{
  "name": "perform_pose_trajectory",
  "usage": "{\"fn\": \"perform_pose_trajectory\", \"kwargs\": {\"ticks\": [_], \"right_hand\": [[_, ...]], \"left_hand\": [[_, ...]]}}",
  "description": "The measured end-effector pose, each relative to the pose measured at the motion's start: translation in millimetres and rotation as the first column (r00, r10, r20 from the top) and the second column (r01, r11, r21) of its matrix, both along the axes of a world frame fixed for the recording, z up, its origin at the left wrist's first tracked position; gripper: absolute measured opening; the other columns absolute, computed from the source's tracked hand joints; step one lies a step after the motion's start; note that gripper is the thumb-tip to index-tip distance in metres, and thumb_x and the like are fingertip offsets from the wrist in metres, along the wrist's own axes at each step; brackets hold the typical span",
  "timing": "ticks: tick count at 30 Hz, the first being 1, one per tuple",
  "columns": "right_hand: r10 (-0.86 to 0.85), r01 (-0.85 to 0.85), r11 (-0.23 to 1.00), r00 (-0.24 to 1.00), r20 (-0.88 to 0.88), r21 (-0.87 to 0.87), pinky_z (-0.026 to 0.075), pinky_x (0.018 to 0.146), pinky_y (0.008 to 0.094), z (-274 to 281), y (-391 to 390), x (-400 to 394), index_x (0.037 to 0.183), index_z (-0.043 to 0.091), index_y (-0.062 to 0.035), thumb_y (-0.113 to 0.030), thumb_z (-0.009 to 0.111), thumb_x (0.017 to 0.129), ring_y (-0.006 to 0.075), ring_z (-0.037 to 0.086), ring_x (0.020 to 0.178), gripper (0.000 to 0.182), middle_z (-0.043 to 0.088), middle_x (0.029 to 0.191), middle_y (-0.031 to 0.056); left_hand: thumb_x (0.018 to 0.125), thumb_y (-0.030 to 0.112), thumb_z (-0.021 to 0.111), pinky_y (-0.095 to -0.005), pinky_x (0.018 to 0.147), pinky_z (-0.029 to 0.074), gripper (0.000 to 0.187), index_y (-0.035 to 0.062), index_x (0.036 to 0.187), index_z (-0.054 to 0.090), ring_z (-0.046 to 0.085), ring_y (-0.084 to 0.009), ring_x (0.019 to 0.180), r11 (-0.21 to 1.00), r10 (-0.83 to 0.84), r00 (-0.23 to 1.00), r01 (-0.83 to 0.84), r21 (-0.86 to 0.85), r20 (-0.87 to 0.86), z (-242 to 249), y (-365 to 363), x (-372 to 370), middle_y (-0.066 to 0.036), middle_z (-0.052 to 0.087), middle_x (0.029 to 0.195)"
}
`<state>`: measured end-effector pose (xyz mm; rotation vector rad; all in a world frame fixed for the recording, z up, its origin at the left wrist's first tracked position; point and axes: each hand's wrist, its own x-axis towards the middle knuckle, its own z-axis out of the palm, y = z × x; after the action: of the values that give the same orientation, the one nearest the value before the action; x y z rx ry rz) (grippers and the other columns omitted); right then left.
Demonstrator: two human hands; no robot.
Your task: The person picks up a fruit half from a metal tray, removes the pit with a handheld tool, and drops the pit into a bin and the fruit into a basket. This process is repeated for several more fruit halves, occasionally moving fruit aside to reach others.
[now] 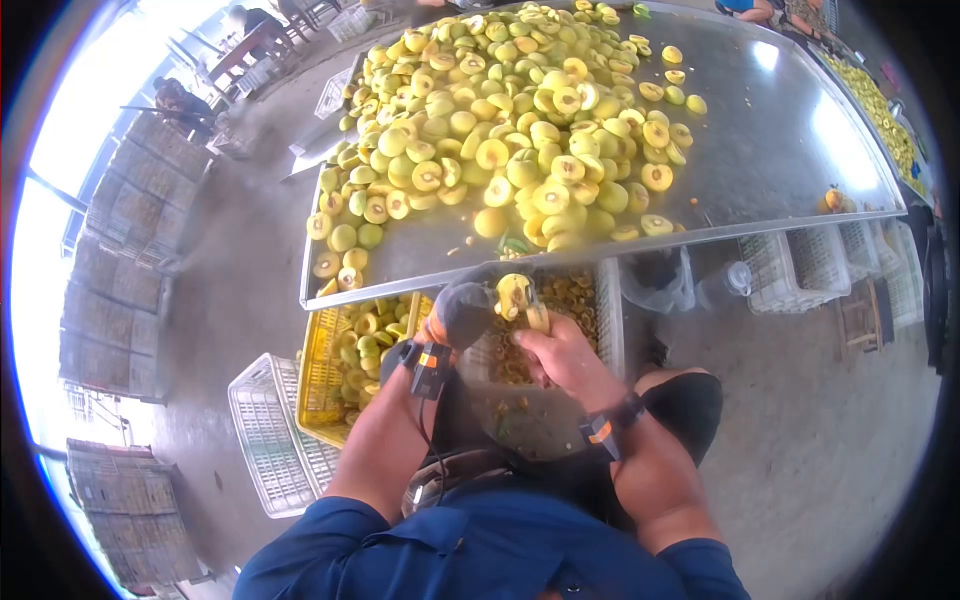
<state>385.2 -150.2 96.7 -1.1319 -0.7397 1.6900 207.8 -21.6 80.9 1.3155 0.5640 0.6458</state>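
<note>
Holding a cut yellow fruit (513, 292) in the dark-gloved left hand (463, 312), with fingers curled around its left side, and gripping a small tool (538, 316) in the bare right hand (562, 350), with thumb and fingers closed on its pale yellow handle. Shown at the near edge of a metal table (760, 140), with the tool right beside the fruit and with both hands above a white crate (610, 320) of small brown pieces (577, 300) (too small to identify with certainty). Spread across the left and middle of the tabletop in a broad heap of halved fruit (520, 120), some with cut faces up and brown centres exposed. Seen just left of the white crate, in a yellow crate (322, 375), more fruit pieces (368, 340); farther left, nested white baskets (262, 430) on the floor. Visible to the right, below the table, a plastic bag (668, 285), a clear container (725, 284) and a row of white crates (800, 272), with a wooden stool (862, 322) nearby. Pictured at the far left, a person (182, 103) near tall stacks of crates (125, 290); at the far right, another heap of fruit (872, 105) and part of another person (750, 10).
</note>
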Motion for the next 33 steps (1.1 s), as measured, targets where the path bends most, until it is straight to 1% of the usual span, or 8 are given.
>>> {"fn": "perform_pose_trajectory", "kwargs": {"ticks": [8, 11, 13, 16, 19, 21, 30, 33], "right_hand": [[0.048, -0.064, 0.992, 0.989, -0.141, -0.112, 0.039, 0.041, 0.0313, -6, -2, -4, 0.092, 0.060, -0.0041, -0.015, 0.060, 0.099, 0.0133, 0.050, 0.044, 0.012, 0.054, 0.063, 0.0019], [-0.018, 0.018, 1.000, 1.000, 0.014, -0.008, 0.039, 0.042, 0.0322, -11, 1, -9, 0.089, 0.057, -0.0066, -0.016, 0.060, 0.099, 0.0137, 0.049, 0.044, 0.014, 0.051, 0.063, 0.0005], [-0.060, 0.060, 0.998, 0.998, -0.022, -0.029, 0.039, 0.044, 0.0312, -10, 4, -11, 0.095, 0.058, -0.0072, -0.015, 0.059, 0.099, 0.0122, 0.049, 0.049, 0.009, 0.050, 0.065, -0.0012], [-0.087, 0.075, 0.990, 0.991, -0.098, -0.117, 0.037, 0.046, 0.0285, 10, 1, -9, 0.103, 0.062, -0.0070, -0.011, 0.056, 0.099, 0.0098, 0.049, 0.055, 0.008, 0.051, 0.068, -0.0024], [-0.012, -0.005, 0.993, 0.989, -0.148, -0.118, 0.035, 0.046, 0.0282, 2, 0, -8, 0.101, 0.061, -0.0074, -0.012, 0.055, 0.099, 0.0102, 0.048, 0.053, 0.007, 0.050, 0.067, -0.0022], [0.036, -0.046, 0.993, 0.995, -0.097, -0.106, 0.035, 0.046, 0.0283, 1, -1, -7, 0.099, 0.061, -0.0077, -0.012, 0.055, 0.099, 0.0105, 0.048, 0.053, 0.007, 0.051, 0.067, -0.0019], [-0.093, 0.054, 0.986, 0.962, 0.256, 0.156, 0.042, 0.054, 0.0291, -19, 5, -14, 0.101, 0.064, -0.0046, -0.018, 0.058, 0.098, 0.0103, 0.053, 0.060, 0.015, 0.058, 0.071, -0.0001], [-0.134, 0.024, 0.967, 0.896, 0.424, 0.254, 0.045, 0.060, 0.0305, -38, 5, -10, 0.103, 0.066, -0.0013, -0.023, 0.059, 0.099, 0.0108, 0.057, 0.067, 0.023, 0.063, 0.075, 0.0019]], "left_hand": [[0.095, 0.008, 0.064, -0.0332, 0.098, 0.055, 0.046, -0.0065, 0.139, 0.062, 0.068, -0.0205, 0.111, 0.956, -0.039, 0.996, 0.062, -0.286, 0.084, -10, 2, -9, -0.015, 0.071, 0.127], [0.099, 0.010, 0.062, -0.0329, 0.098, 0.054, 0.046, -0.0046, 0.143, 0.061, 0.067, -0.0197, 0.113, 0.925, 0.004, 0.987, 0.057, -0.376, 0.159, -29, 8, 0, -0.015, 0.069, 0.132], [0.106, 0.012, 0.056, -0.0347, 0.105, 0.051, 0.042, -0.0038, 0.144, 0.060, 0.066, -0.0216, 0.116, 0.994, 0.103, 0.995, -0.103, -0.023, 0.006, -16, -14, 14, -0.013, 0.070, 0.130], [0.110, 0.015, 0.051, -0.0316, 0.104, 0.052, 0.040, -0.0036, 0.144, 0.060, 0.066, -0.0185, 0.117, 0.914, 0.259, 0.940, -0.164, -0.372, 0.222, -15, -36, 28, -0.009, 0.070, 0.131], [0.105, 0.009, 0.056, -0.0326, 0.102, 0.054, 0.037, -0.0022, 0.140, 0.062, 0.069, -0.0211, 0.115, 0.934, 0.351, 0.934, -0.345, -0.092, 0.063, -10, -46, 28, -0.011, 0.071, 0.131], [0.094, 0.001, 0.064, -0.0349, 0.099, 0.056, 0.040, -0.0004, 0.135, 0.065, 0.070, -0.0256, 0.114, 0.822, 0.406, 0.914, -0.358, 0.443, -0.015, -19, -43, 21, -0.014, 0.072, 0.128], [0.091, -0.002, 0.062, -0.0387, 0.097, 0.056, 0.032, -0.0017, 0.123, 0.068, 0.071, -0.0331, 0.107, 0.678, 0.549, 0.836, -0.433, 0.594, -0.018, -61, -28, 19, -0.018, 0.073, 0.119], [0.092, 0.000, 0.061, -0.0379, 0.095, 0.056, 0.031, -0.0028, 0.123, 0.069, 0.071, -0.0317, 0.105, 0.413, 0.618, 0.785, -0.372, 0.831, 0.044, -72, -27, 26, -0.015, 0.074, 0.114]]}}
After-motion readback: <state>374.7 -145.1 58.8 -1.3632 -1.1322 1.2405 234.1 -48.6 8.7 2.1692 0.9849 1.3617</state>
